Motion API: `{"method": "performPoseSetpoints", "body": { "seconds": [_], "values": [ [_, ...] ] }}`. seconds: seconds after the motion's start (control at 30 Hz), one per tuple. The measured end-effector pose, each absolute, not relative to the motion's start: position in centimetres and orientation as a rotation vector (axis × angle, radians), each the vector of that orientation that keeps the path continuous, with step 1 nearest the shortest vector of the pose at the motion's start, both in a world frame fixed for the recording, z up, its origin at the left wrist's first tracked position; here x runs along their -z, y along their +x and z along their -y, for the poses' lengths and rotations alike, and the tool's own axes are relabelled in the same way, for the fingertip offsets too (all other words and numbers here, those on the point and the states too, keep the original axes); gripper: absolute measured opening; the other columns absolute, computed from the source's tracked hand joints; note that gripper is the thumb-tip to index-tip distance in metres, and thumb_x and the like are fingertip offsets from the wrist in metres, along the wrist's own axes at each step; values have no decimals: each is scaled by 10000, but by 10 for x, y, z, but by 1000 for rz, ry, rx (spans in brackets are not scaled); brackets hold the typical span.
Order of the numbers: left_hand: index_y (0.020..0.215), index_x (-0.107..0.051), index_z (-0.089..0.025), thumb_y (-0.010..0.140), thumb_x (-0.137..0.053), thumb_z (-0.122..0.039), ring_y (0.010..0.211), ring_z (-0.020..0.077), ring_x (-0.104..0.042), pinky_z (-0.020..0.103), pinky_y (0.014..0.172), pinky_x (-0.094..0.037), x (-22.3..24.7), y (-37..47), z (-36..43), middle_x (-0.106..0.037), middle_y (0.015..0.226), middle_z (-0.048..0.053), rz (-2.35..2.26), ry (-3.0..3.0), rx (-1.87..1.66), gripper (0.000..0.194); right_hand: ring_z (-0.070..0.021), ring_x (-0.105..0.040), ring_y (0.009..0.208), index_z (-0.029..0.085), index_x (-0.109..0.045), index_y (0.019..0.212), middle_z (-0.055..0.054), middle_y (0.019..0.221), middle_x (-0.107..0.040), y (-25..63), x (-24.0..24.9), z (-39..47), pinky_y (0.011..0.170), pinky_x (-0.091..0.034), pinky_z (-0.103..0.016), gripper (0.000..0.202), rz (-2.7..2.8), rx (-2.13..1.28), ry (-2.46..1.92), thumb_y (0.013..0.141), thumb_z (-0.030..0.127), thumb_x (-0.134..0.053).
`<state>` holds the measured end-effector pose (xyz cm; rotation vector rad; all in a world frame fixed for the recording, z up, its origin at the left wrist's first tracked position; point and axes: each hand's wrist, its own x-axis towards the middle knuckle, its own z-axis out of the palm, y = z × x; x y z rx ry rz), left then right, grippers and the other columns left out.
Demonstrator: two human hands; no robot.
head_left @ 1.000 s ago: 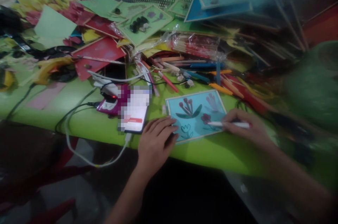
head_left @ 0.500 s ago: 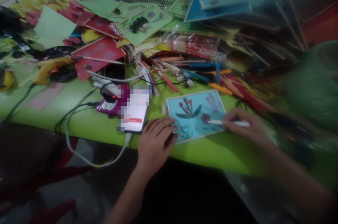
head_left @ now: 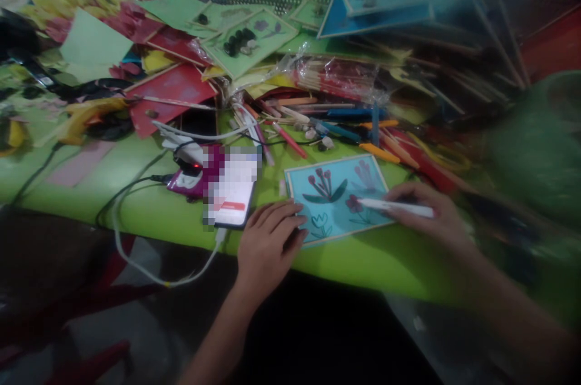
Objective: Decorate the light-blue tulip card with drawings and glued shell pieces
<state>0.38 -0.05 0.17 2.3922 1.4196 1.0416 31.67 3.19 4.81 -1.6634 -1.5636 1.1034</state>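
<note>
Messy green worktop (head_left: 358, 261) here, and the blue card's (head_left: 338, 226) got three flowers (head_left: 354, 201) with colour, one still-bare outline (head_left: 319, 221), right hand (head_left: 433, 215) gripping a white pen (head_left: 379, 204), left hand (head_left: 269, 241) open at the edge.

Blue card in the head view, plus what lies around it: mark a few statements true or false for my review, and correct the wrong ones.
1. The right hand holds a white pen at the blue card. True.
2. The left hand lies flat on the phone. False: it is beside the phone, with its fingers at the blue card's left side.
3. The phone's screen is dark. False: it is lit.
4. A white cable runs from the phone and hangs past the table's near edge. True.
5. The green framed card bears both dark stones and pale stones. True.
</note>
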Motion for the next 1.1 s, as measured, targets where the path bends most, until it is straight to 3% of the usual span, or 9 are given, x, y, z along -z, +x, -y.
{"method": "performPoseSetpoints", "body": {
  "seconds": [0.33, 1.1],
  "values": [
    [1066, -682, -246, 947, -690, -192, 1201, 236, -708, 452, 1026, -527, 0, 3, 1, -783, 1203, 21, -1413, 2386, -1037, 131, -165, -531, 562, 253, -734, 821, -22, 712, -665, 320, -46, -32, 474, -360, -301, 304, 1617, -1211, -1616, 776, 545, -805],
    [1071, -689, -248, 956, -681, -201, 1204, 231, -705, 436, 1030, -517, 0, 4, 1, -782, 1210, 16, -1424, 2388, -1036, 125, -183, -559, 585, 226, -751, 824, -24, 640, -630, 313, -48, -32, 508, -386, -294, 342, 1678, -1215, -1646, 779, 562, -789]
  ]
}}
